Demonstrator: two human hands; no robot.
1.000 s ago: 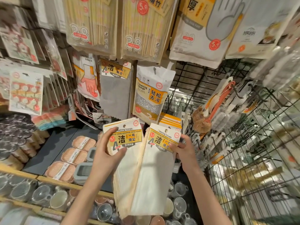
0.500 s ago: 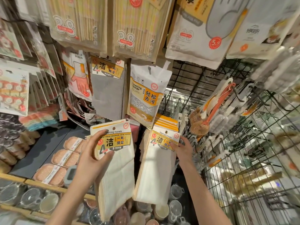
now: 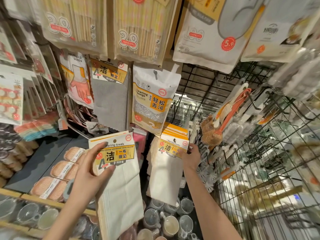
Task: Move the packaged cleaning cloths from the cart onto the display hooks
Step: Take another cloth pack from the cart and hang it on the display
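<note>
In the lower centre of the frame my left hand point(image 3: 90, 168) grips a pack of white cleaning towels point(image 3: 119, 184) by its yellow-and-white header card, thumb on the front of the card and fingers curled round its left edge. The cloth hangs free below the card, and the punched hole at the card's top is not on any hook that I can see.

To the right of it, my right hand point(image 3: 191, 155) pinches the right edge of the header card on the front pack of a second bunch of white towel packs point(image 3: 167, 172). That bunch hangs in the centre of the frame, with several matching cards stacked behind the front one; I cannot tell whether the hook actually passes through the front card.

Above the two hands, in the middle of the frame, hang a grey towel pack point(image 3: 110, 99) and, just right of it, a cleaning sponge pack point(image 3: 150, 99). A household gloves pack point(image 3: 76, 78) hangs to the left of the grey one. Across the top of the frame are chopstick packs point(image 3: 138, 26). A black wire grid panel point(image 3: 259, 187) fills the right side, with an orange-handled brush point(image 3: 223, 118) hanging on it. Glass cups point(image 3: 29, 215) sit along the bottom left.
</note>
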